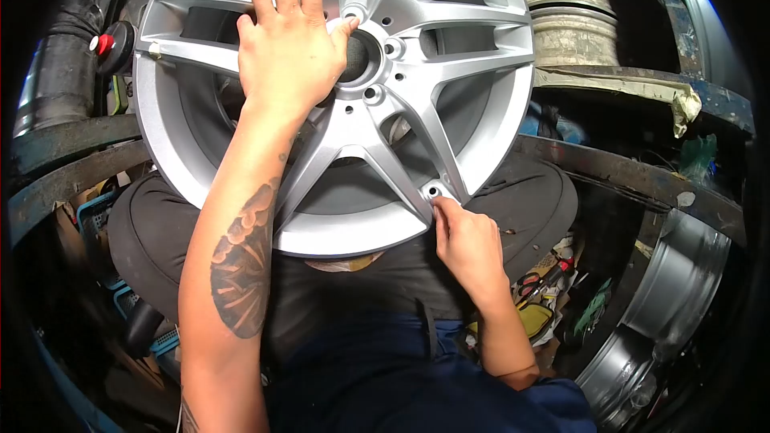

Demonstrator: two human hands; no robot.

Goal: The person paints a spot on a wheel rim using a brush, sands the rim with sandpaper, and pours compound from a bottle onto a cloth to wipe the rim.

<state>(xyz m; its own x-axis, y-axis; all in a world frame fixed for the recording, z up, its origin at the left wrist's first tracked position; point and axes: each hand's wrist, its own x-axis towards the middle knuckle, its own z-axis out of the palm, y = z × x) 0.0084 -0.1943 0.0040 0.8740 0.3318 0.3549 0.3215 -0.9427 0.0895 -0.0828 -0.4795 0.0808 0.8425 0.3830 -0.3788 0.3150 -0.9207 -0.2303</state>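
A silver alloy wheel point(353, 234) with split spokes is propped face-up against my lap. My left hand point(290, 56) lies over the spokes left of the center bore, fingers spread, thumb beside a bolt hole near the bore. My right hand point(469, 244) is at the wheel's lower right edge, with thumb and forefinger pinched together. Their tips are just below a small dark hole point(433, 191) where a spoke meets the rim. Whatever sits between those fingertips, if anything, is hidden.
Two dirty wheel rims point(569, 36) are stacked at upper right above a metal rail point(642, 160). More silver rims point(678, 281) stand at lower right, near scissors point(529, 281) and clutter. Blue baskets point(98, 228) and a black cylinder point(60, 72) are at left.
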